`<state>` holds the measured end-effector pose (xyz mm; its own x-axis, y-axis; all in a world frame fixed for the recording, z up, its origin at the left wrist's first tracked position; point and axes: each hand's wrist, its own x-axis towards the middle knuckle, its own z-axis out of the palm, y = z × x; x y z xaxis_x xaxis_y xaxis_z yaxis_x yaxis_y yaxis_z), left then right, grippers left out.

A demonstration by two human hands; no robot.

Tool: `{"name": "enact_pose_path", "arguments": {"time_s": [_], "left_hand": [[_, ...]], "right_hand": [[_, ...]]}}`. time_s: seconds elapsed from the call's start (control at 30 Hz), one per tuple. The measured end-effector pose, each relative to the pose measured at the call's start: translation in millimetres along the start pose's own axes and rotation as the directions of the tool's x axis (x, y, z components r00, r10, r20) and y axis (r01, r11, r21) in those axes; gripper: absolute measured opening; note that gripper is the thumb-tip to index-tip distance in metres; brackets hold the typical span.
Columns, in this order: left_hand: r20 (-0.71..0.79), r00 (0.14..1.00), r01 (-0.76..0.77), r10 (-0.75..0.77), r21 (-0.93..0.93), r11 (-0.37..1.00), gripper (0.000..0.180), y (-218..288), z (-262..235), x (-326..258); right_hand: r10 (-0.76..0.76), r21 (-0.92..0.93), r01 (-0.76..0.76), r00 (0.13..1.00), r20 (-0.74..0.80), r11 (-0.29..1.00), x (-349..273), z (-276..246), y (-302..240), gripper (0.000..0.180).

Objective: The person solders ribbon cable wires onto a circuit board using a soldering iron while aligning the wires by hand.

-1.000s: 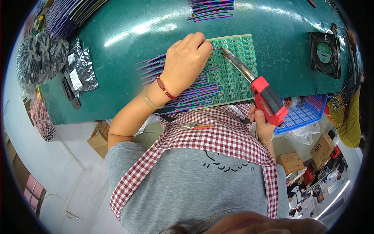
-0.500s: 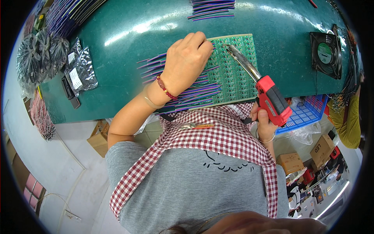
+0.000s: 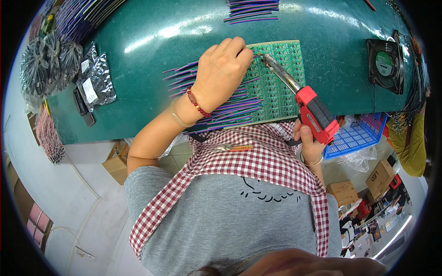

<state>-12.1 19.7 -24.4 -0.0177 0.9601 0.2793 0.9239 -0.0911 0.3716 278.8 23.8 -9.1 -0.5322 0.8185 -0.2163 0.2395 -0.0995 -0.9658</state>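
My left hand (image 3: 224, 64) is closed in a pinch over the green circuit board panel (image 3: 281, 78). A thin wire (image 3: 256, 56) shows at its fingertips; most of it is hidden by the hand. My right hand (image 3: 309, 140) grips a red and black soldering gun (image 3: 314, 115). Its long metal barrel points up and left, and the tip meets the panel just right of my left fingertips. Several purple, blue and dark wires (image 3: 230, 110) lie in rows across the panel's left part, under and beside my left wrist, their ends reaching left over the green table.
The green table (image 3: 152, 92) carries a wire bundle (image 3: 252, 11) at the far edge, silver-grey bags (image 3: 96, 85) at left and a black fan (image 3: 386, 62) at right. A blue crate (image 3: 354, 138) stands beyond the near right edge. Another person's sleeve (image 3: 410, 147) shows far right.
The soldering gun has moved left and slightly down with my right hand, its tip now close to my left fingertips. My left hand stays almost where it was.
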Motion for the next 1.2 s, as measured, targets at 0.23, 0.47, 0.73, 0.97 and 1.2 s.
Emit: {"name": "enact_pose_path", "arguments": {"time_s": [0.23, 0.47, 0.73, 0.97, 1.2], "left_hand": [[0.013, 1.0, -0.004, 0.004, 0.007, 1.0, 0.012, -1, 1, 1], [0.036, 0.999, -0.004, 0.0, 0.099, 0.995, 0.014, 4, -5, 4], [0.247, 0.968, 0.064, -0.048, -0.057, 0.996, 0.015, 25, -12, -7], [0.205, 0.96, 0.249, -0.191, -0.31, 0.918, 0.01, 27, -15, -6], [0.041, 0.997, 0.078, -0.071, -0.189, 0.979, 0.011, 9, -7, -3]], "right_hand": [[0.006, 0.131, 0.002, 0.998, -0.058, 0.991, 2, -2, -7, 0.047], [0.009, 0.152, 0.007, 0.994, -0.105, 0.988, 5, -2, -10, 0.049], [0.003, 0.167, 0.022, 0.988, -0.152, 0.986, 10, -6, -11, 0.052], [-0.019, 0.158, 0.048, 0.984, -0.177, 0.986, 9, -9, -10, 0.052], [0.004, 0.173, 0.011, 0.996, -0.087, 0.985, 1, -1, -6, 0.048]]}}
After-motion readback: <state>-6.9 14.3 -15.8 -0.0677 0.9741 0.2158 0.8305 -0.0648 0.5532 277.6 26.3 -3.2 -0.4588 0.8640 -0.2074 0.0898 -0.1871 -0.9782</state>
